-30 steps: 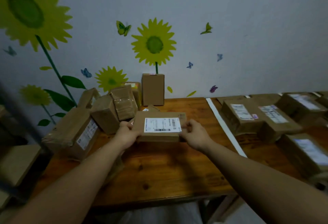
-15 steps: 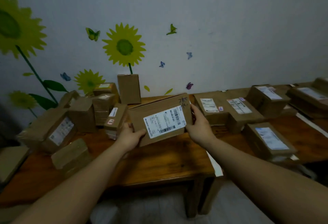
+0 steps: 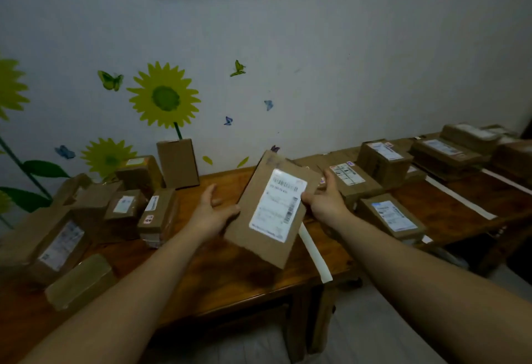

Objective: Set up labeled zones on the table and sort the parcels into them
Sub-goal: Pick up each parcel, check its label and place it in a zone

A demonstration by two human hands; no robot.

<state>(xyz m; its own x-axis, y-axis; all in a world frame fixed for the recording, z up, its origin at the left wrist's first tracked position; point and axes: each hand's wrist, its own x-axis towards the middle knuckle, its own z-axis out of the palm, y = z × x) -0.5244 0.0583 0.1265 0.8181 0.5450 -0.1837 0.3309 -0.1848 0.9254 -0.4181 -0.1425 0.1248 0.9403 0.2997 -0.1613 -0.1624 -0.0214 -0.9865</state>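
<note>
A flat brown cardboard parcel (image 3: 259,231) with a white shipping label is up in the air over the wooden table (image 3: 230,277), tilted with its long side nearly upright. My right hand (image 3: 324,201) grips its right edge, thumb on the label side. My left hand (image 3: 211,209) touches its left edge with relaxed fingers. White tape strips (image 3: 312,251) mark off zones on the table. Several labelled parcels (image 3: 352,180) lie in the zones to the right of the first strip.
A pile of unsorted parcels (image 3: 126,205) fills the table's left part, and one box (image 3: 178,163) stands upright against the wall. A taped package (image 3: 79,281) lies near the front left edge. More parcels (image 3: 443,150) sit far right.
The parcel has been lifted off the table and turned from lying lengthwise to nearly upright. It moved right toward the tape strip. My view shifted right.
</note>
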